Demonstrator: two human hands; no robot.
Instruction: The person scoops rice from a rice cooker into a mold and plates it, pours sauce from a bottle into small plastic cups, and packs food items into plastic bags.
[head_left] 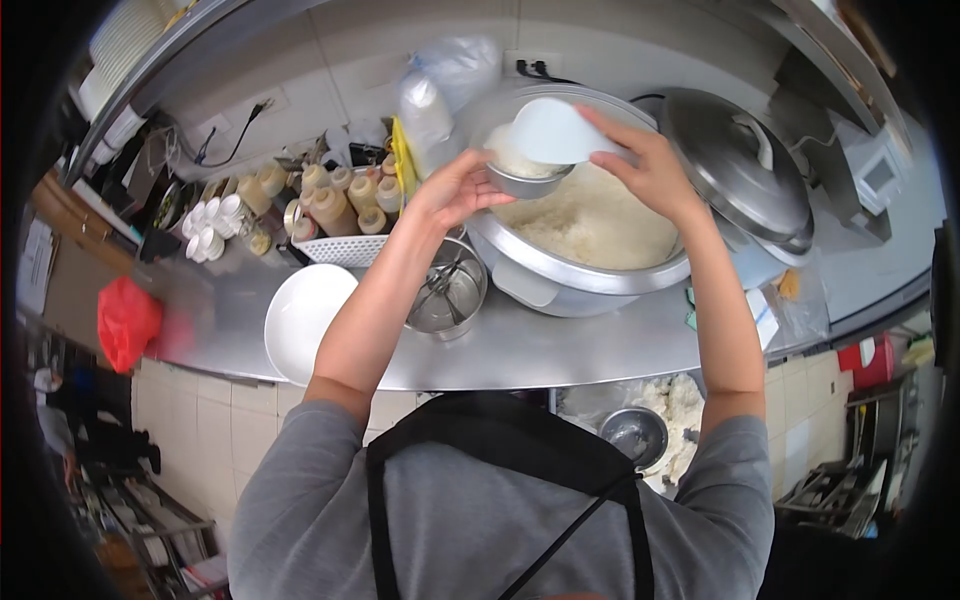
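My left hand [458,192] is closed round the side of a small metal bowl [530,187] with white rice in it. In my right hand [648,165] is a white rice paddle [553,130], its broad blade tilted over the bowl and touching or just above the rice; I cannot tell which. Both hands are above a large rice cooker [640,282], which stands uncovered. Cooked rice [595,232] lies inside it, partly hidden by the bowl and paddle.
A large metal lid [735,165] sits right of the cooker. To the left are a metal pot with utensils [462,318], a white dish [303,318], a basket of sauce bottles [340,250] and a red bag [128,320]. Below the counter edge, a metal bowl [635,437] rests among rice.
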